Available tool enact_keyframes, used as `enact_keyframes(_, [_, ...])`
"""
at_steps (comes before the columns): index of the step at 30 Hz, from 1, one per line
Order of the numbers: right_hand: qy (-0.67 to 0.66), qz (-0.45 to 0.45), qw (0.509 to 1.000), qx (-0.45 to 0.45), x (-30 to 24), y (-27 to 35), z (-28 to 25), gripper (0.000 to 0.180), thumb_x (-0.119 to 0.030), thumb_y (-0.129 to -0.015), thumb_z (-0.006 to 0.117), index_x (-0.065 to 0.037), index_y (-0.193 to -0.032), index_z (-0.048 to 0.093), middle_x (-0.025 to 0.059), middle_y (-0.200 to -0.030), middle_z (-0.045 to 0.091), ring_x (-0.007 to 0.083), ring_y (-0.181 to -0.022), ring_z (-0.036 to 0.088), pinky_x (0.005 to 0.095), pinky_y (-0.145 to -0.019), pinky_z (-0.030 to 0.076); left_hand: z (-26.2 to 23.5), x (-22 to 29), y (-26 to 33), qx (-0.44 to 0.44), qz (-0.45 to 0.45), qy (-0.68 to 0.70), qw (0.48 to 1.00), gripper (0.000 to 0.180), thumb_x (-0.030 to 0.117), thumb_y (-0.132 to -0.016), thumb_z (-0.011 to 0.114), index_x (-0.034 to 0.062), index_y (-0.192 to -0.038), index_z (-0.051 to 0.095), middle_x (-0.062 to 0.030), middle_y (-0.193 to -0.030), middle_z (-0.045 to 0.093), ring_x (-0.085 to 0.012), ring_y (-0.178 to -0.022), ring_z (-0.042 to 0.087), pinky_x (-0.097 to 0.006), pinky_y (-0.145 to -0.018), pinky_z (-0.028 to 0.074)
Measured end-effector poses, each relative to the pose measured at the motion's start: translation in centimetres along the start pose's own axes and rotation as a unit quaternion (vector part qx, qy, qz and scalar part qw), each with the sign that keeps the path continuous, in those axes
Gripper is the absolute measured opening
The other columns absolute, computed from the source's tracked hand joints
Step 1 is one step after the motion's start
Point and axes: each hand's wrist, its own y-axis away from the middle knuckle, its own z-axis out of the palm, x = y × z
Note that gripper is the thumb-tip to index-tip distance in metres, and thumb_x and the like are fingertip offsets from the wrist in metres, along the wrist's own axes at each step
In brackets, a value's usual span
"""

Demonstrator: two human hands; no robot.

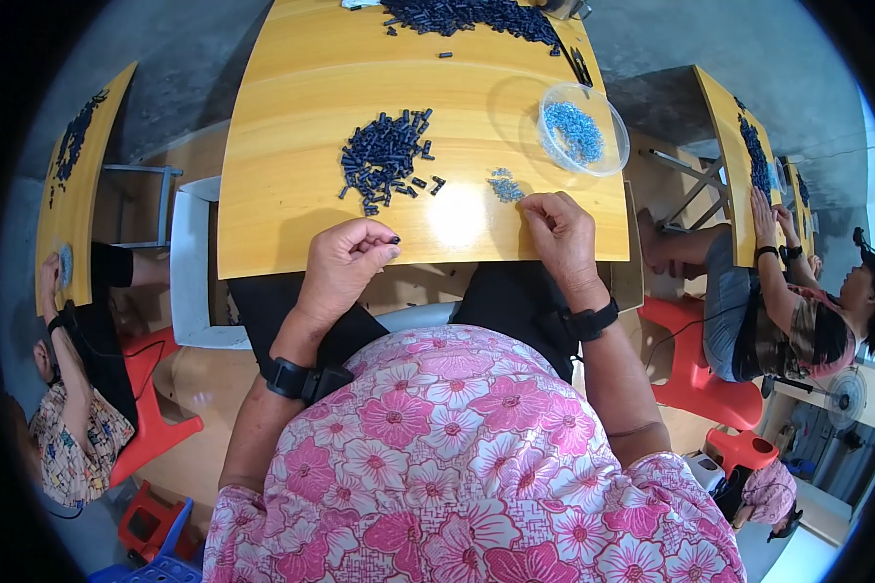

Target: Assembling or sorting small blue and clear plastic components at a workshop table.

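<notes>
**Small dark part pinched at the counter edge**

Left hand (pixel 345 262) fingers (pixel 384 248) pinch one small dark part (pixel 395 239) at the near edge of the yellow counter (pixel 292 117). Right hand (pixel 559 233) rests on the counter, fingers curled narrow, cannot tell if holding anything, just beside a little cluster of blue bits (pixel 505 187). Dark parts pile (pixel 384 160) lies ahead of the left hand. Clear bowl of blue bits (pixel 581 131) sits further right.
</notes>
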Motion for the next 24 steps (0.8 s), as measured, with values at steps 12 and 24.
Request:
enact_keyframes(12, [-0.062,0.056,0.996,0.024,0.8,0.4,0.2,0.007,-0.007,-0.079,0.068,-0.004,-0.086,0.070,0.0144,-0.085,0.068,0.0293,-0.077,0.066,0.0357,-0.072,0.053,-0.1,-0.1,-0.1,0.001,-0.002,-0.009,1.000,0.007,0.002,-0.086,0.069,0.0001,-0.092,0.066,0.0018,-0.077,0.061,-0.0035,-0.066,0.055,-0.020,-0.059,0.049])
enact_keyframes(24, [-0.006,0.050,0.998,0.028,-0.3,0.0,0.5,0.010,-0.014,-0.076,0.069,-0.005,-0.082,0.069,0.0143,-0.082,0.065,0.0330,-0.075,0.063,0.0401,-0.070,0.052,-0.1,-0.1,-0.1,0.004,-0.009,0.000,1.000,0.006,0.002,-0.085,0.070,-0.0006,-0.090,0.067,0.0003,-0.076,0.064,-0.0044,-0.067,0.058,-0.020,-0.062,0.049])
